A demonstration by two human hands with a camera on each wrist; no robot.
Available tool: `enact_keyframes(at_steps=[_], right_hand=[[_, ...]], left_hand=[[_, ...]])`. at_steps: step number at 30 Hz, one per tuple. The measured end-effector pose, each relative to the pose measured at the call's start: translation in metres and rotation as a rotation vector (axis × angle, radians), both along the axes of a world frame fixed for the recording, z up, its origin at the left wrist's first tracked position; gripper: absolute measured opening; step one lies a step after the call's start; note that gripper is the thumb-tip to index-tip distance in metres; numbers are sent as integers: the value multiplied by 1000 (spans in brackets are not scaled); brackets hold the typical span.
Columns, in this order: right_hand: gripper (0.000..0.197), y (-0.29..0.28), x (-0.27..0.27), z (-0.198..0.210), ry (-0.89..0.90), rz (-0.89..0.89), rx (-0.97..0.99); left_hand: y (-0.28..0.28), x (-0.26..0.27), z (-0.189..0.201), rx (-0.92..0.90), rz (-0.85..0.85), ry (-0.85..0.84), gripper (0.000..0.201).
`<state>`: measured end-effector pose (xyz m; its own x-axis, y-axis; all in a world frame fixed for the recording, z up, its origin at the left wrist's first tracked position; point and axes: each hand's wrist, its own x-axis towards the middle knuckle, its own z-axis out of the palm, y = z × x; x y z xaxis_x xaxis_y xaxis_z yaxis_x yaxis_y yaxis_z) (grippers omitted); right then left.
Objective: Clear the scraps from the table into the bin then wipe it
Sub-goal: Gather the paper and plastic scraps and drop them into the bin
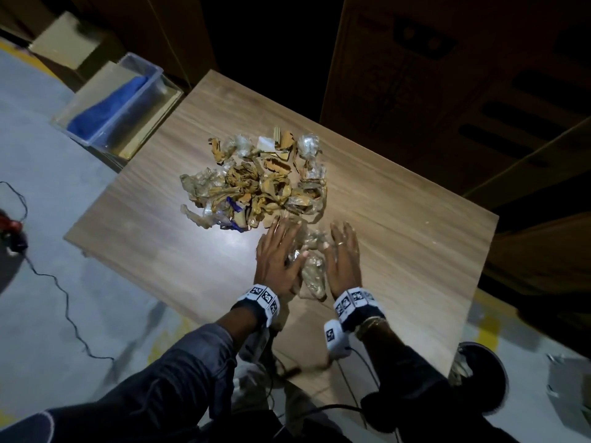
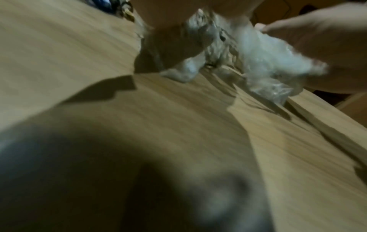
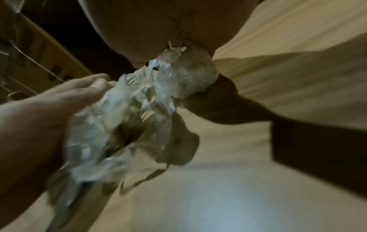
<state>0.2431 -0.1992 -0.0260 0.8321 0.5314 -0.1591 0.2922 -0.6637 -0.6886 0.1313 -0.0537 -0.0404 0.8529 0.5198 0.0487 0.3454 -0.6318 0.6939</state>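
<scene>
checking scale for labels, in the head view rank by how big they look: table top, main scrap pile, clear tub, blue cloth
1. table top
2. main scrap pile
3. clear tub, close to the pile and farther off, so unsure
4. blue cloth, inside the tub

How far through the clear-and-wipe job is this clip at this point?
Early. Nothing looks finished: the main scrap pile sits mid-table. In hand: the left hand and right hand, fingers straight, press a clump of clear plastic scraps between them. Left: binning everything, then wiping; a blue cloth lies in the clear tub.
</scene>
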Motion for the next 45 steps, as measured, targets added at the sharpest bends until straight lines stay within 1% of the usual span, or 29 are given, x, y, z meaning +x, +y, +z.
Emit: enact_keyframes(at_steps=[3,7,11,14,18,21,24,26,28,31,34,37,41,45], right_hand=[[53,-7,-25,-2,13,23,-26],[55,-21,-38,-4,40,29,19],[62,-36,-23,-2,-18,-27,83],[64,-44,-9,-6,-17,-95,95],[65,-43,2,-14,-3,-101,112],[65,-35,0,-17,-1,-65,127],[64,-28,-8,-20,-14,-42,151],[63,-24,-14,-23,-10,-42,168],[61,-19,-21,-25,22,-63,185],[57,-10,-32,-27,51,-58,238],[61,1,-44,-26,65,-35,275],[60,7,-48,-25,92,-65,308],[55,9,-53,-29,100,-80,347],[55,13,-60,-36,136,-120,356]], left_hand=[[-8,-2,-6,25,15,77,54],[-9,-5,1,40,7,94,56],[1,-14,23,153,-26,81,59],[14,-26,39,239,24,59,58],[34,-35,37,324,71,91,62],[42,-29,30,302,24,74,71],[41,-22,19,268,-117,101,84],[36,-18,11,225,-181,123,89],[30,-15,5,184,-195,114,86],[16,-11,5,132,-177,71,76],[0,-6,9,88,-151,28,67],[-12,-3,10,55,-151,0,58],[-20,-2,6,53,-150,4,54],[-25,-4,6,52,-143,30,54]])
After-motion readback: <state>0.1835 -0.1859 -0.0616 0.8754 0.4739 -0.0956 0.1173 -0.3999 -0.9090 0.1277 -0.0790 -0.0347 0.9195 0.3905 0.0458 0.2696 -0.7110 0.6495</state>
